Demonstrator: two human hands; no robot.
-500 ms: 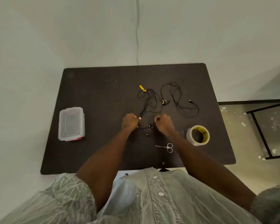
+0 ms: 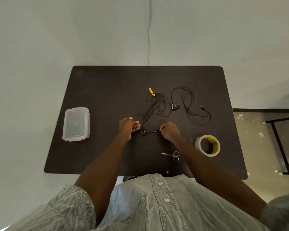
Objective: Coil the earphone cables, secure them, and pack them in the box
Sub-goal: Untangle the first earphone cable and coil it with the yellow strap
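Note:
Two black earphone cables lie loose on the dark table (image 2: 107, 90): a tangle (image 2: 157, 105) with a yellow tie (image 2: 151, 92), and a looser one (image 2: 194, 112) to its right. A strand from the tangle runs down to two earbuds (image 2: 143, 133) lying between my hands. My left hand (image 2: 128, 126) has its fingers curled at that strand's left side and seems to pinch it. My right hand (image 2: 169, 131) is fisted, pinching the cable by the right earbud (image 2: 156, 132). The clear plastic box (image 2: 76, 124) stands closed at the left.
A roll of clear tape with a yellow core (image 2: 207, 145) sits right of my right hand. Small scissors (image 2: 172, 155) lie near the front edge. A black metal frame (image 2: 280, 147) stands on the floor beyond the table's right edge.
My hands have moved slightly apart, the left one shifting left. The earbuds and the strand between them now lie more spread out.

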